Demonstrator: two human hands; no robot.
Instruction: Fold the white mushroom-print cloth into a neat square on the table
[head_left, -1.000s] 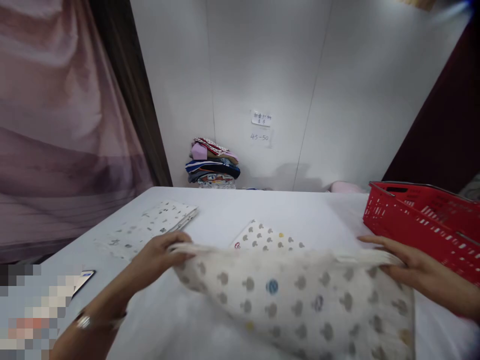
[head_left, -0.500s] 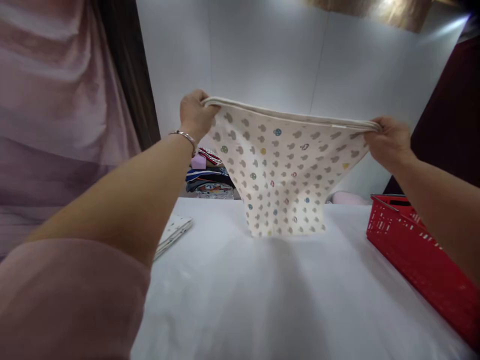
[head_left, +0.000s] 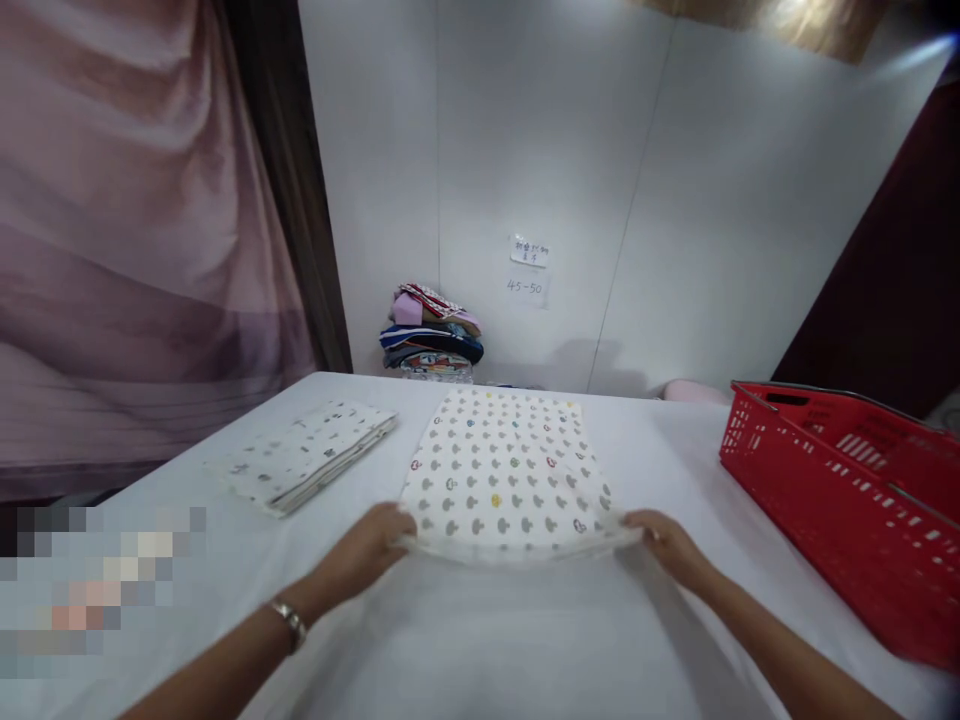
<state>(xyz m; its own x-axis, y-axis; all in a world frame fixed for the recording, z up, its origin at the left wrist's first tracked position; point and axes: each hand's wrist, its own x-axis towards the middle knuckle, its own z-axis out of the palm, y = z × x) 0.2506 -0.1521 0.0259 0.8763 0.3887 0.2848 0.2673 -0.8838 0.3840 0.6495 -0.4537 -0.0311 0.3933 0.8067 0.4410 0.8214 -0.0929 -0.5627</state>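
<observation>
On the white-covered table (head_left: 510, 640) before me, a white cloth printed with grey mushroom shapes (head_left: 510, 465) lies between a folded white patterned cloth (head_left: 315, 445) and a red plastic basket (head_left: 832, 525), its near corners pinched in the fingers of the person's left hand (head_left: 375, 548) and right hand (head_left: 673, 545).

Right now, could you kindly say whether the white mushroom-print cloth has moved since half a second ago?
Yes: judged against the pale grey wall, the cloth has dropped, now lying mostly on the white table.
</observation>
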